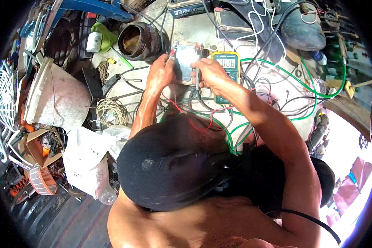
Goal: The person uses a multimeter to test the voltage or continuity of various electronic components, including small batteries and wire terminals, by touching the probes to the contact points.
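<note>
A: What did the work surface look like?

B: It was a pale, stained bench top (202, 31), crowded with cables. A green wire (318, 91) looped from 2 o'clock down toward the centre, and red wires (202, 124) crossed just below the hands. A dark, rusty round can (139, 41) stood at 11 o'clock, a coil of cord (110, 111) lay at 9 o'clock, and a dirty white bucket (56, 97) lay tipped on its side further out at 9 o'clock. Black battery cases (231, 22) sat along the 12 o'clock edge.

A: Where was the unit being handled?

B: A small rectangular battery (187, 62) lay just above centre, between both hands. A yellow multimeter (226, 74) rested just beside it at its 3 o'clock side, display facing up.

A: State of the left hand?

B: The left hand (161, 72) was curled, fingers pinching a red-tipped probe (172, 53) against the battery's upper left corner.

A: And the right hand?

B: The right hand (211, 72) was closed around a dark probe (197, 78), held against the battery's right edge; the exact contact point could not be made out
</note>
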Motion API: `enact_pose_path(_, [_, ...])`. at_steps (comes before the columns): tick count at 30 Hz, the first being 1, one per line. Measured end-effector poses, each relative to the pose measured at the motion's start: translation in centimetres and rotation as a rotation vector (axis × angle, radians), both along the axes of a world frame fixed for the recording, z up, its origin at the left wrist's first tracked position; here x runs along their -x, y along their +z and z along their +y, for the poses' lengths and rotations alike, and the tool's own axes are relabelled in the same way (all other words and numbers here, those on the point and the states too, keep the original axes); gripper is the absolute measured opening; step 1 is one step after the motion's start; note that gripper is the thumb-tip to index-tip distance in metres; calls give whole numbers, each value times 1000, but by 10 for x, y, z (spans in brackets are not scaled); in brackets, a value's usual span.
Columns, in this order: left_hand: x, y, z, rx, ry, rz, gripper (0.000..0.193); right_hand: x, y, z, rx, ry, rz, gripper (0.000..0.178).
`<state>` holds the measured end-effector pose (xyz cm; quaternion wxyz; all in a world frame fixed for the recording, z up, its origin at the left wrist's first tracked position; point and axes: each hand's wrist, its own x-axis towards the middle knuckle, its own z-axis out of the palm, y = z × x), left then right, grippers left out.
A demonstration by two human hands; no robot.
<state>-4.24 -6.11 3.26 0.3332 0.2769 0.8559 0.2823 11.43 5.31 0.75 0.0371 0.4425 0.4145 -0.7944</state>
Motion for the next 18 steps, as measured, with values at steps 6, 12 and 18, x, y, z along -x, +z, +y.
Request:
enact_pose_path(6, [4, -9, 0, -27, -27, 24, 34, -2, 2, 1, -57, 19, -7, 32])
enact_pose_path(12, [9, -16, -5, 7, 16, -86, 32, -11, 30, 50, -329, 166, 133, 25])
enact_pose_path(18, [5, -18, -2, -10, 24, -81, 33, -56, 32, 110, -348, 122, 67, 23])
